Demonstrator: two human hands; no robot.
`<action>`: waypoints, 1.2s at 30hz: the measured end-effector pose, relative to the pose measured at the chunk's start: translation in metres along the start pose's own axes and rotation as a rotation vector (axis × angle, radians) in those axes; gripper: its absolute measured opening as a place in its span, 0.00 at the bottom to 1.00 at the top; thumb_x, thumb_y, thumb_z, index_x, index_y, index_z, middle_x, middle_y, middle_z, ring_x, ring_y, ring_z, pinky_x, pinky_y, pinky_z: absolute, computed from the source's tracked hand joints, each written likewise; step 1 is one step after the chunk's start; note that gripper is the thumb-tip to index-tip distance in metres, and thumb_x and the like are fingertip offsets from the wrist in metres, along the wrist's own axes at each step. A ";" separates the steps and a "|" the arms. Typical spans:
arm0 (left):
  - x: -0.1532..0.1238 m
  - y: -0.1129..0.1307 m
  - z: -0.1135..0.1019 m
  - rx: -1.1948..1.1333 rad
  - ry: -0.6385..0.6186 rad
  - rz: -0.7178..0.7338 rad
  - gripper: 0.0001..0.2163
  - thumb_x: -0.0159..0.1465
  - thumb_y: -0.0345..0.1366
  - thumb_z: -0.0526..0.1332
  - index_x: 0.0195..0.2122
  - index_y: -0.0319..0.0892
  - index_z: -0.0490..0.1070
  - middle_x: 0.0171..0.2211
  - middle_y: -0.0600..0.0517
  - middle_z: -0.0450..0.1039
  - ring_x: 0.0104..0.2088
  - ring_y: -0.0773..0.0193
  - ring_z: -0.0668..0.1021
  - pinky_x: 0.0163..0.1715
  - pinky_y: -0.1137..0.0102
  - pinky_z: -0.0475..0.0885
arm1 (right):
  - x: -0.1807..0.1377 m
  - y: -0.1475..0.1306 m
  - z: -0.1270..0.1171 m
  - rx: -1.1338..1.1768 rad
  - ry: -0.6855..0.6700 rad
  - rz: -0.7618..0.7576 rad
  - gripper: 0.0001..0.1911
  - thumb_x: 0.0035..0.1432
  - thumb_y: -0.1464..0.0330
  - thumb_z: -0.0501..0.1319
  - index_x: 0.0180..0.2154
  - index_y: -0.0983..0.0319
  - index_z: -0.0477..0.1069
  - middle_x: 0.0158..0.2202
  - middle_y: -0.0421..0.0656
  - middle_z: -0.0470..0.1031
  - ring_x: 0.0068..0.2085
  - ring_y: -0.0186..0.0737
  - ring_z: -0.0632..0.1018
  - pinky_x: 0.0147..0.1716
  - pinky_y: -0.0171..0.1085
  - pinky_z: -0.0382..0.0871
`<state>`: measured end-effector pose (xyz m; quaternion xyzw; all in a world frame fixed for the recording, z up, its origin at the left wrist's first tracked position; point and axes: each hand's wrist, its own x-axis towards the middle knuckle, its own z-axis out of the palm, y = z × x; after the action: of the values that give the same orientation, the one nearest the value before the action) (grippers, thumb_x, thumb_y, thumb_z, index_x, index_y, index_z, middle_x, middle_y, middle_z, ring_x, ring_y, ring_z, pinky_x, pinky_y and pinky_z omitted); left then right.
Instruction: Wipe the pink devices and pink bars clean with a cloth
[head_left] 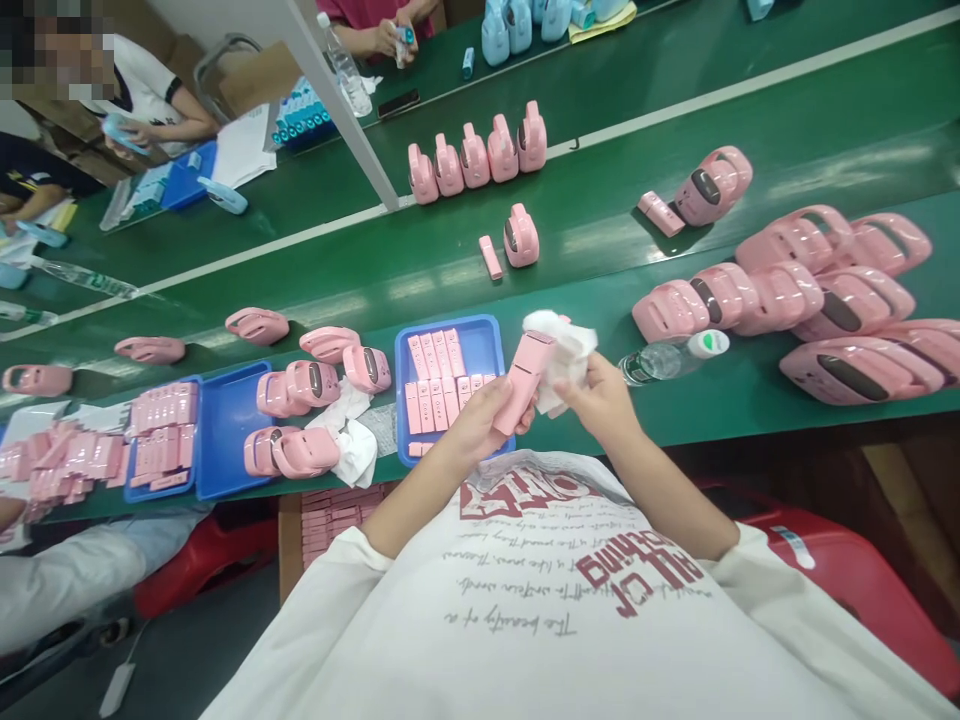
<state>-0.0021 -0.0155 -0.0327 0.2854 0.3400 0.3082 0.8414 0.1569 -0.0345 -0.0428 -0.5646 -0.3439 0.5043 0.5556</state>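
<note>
My left hand (486, 418) is wrapped round a pink hair clipper (523, 378), its toothed end pointing up and away from me. In my right hand (602, 395) is a crumpled white cloth (564, 345), which lies close against the clipper's right side. Part of the cloth and some fingers are hidden. Just behind my left hand, a blue tray (495, 335) carries rows of pink pieces (435, 398) with small dark markings. To the right of my right hand a clear plastic bottle (664, 362) lies on its side, its white cap toward the right.
Pink handled cases (726, 300) crowd the right side; others (304, 385) stand left beside white wipes (354, 452). Another blue tray (232, 470) sits farther left. A slanted post (345, 110) rises at the back. Co-workers handle blue pieces across the table (360, 250). A red stool (847, 570) is behind me.
</note>
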 end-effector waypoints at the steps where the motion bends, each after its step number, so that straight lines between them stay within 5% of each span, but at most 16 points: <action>1: -0.001 -0.002 0.003 0.045 0.012 0.013 0.24 0.51 0.55 0.66 0.35 0.38 0.68 0.26 0.53 0.67 0.23 0.72 0.68 0.21 0.75 0.61 | 0.001 -0.004 0.005 -0.034 -0.062 0.004 0.27 0.32 0.51 0.73 0.30 0.63 0.72 0.23 0.38 0.72 0.23 0.33 0.70 0.21 0.32 0.63; 5: -0.004 -0.005 0.009 0.409 0.188 0.133 0.23 0.59 0.58 0.56 0.39 0.41 0.64 0.26 0.54 0.66 0.25 0.69 0.70 0.26 0.72 0.65 | 0.006 -0.009 0.020 -0.213 -0.164 -0.017 0.29 0.39 0.42 0.65 0.20 0.61 0.63 0.14 0.36 0.62 0.18 0.29 0.61 0.18 0.32 0.52; 10: -0.004 -0.001 0.010 0.782 0.315 0.361 0.24 0.64 0.55 0.52 0.51 0.42 0.60 0.49 0.45 0.67 0.50 0.60 0.70 0.49 0.68 0.65 | 0.012 -0.005 0.021 -0.487 -0.059 -0.281 0.34 0.51 0.39 0.53 0.15 0.60 0.48 0.14 0.35 0.50 0.20 0.27 0.53 0.22 0.34 0.47; 16: -0.004 0.006 0.014 0.567 0.222 0.254 0.24 0.64 0.56 0.51 0.51 0.42 0.59 0.25 0.56 0.65 0.23 0.69 0.67 0.24 0.72 0.63 | 0.012 -0.007 0.008 -0.502 0.034 -0.349 0.27 0.59 0.49 0.50 0.18 0.60 0.53 0.17 0.36 0.54 0.22 0.29 0.57 0.24 0.34 0.51; 20: -0.005 0.009 0.013 0.384 0.186 0.245 0.24 0.62 0.57 0.54 0.49 0.43 0.60 0.24 0.57 0.65 0.20 0.71 0.66 0.20 0.74 0.59 | 0.016 0.016 -0.016 -0.585 0.103 -0.232 0.24 0.58 0.52 0.51 0.19 0.60 0.56 0.17 0.36 0.56 0.23 0.30 0.59 0.24 0.34 0.52; 24: -0.007 0.014 0.015 0.265 0.182 0.241 0.24 0.59 0.57 0.57 0.46 0.43 0.61 0.27 0.56 0.66 0.21 0.71 0.69 0.17 0.75 0.58 | 0.017 0.063 -0.054 -0.854 -0.009 0.110 0.24 0.49 0.54 0.62 0.14 0.60 0.58 0.13 0.36 0.57 0.20 0.30 0.58 0.24 0.34 0.54; 28: -0.003 0.012 0.011 0.215 0.139 0.207 0.20 0.61 0.54 0.55 0.41 0.42 0.60 0.31 0.54 0.66 0.21 0.72 0.68 0.17 0.75 0.59 | 0.010 0.096 -0.090 -0.921 -0.071 0.262 0.21 0.43 0.55 0.67 0.11 0.59 0.65 0.11 0.39 0.61 0.18 0.33 0.63 0.23 0.35 0.59; 31: 0.008 -0.005 -0.006 0.397 0.169 0.083 0.18 0.59 0.45 0.57 0.48 0.43 0.58 0.30 0.55 0.65 0.22 0.71 0.68 0.18 0.75 0.60 | 0.006 0.103 -0.113 -0.924 -0.086 0.313 0.16 0.43 0.53 0.66 0.20 0.59 0.75 0.22 0.46 0.75 0.25 0.42 0.74 0.29 0.40 0.67; 36: 0.041 -0.056 -0.033 1.062 0.197 -0.413 0.32 0.59 0.33 0.54 0.63 0.37 0.44 0.40 0.45 0.70 0.31 0.63 0.75 0.29 0.69 0.69 | 0.007 0.108 -0.133 -0.853 -0.104 0.322 0.18 0.30 0.65 0.71 0.30 0.59 0.78 0.34 0.47 0.80 0.39 0.52 0.78 0.43 0.47 0.71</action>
<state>0.0146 -0.0133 -0.1076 0.5663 0.5734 -0.0505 0.5899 0.2670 -0.0812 -0.1663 -0.7631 -0.4560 0.4252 0.1701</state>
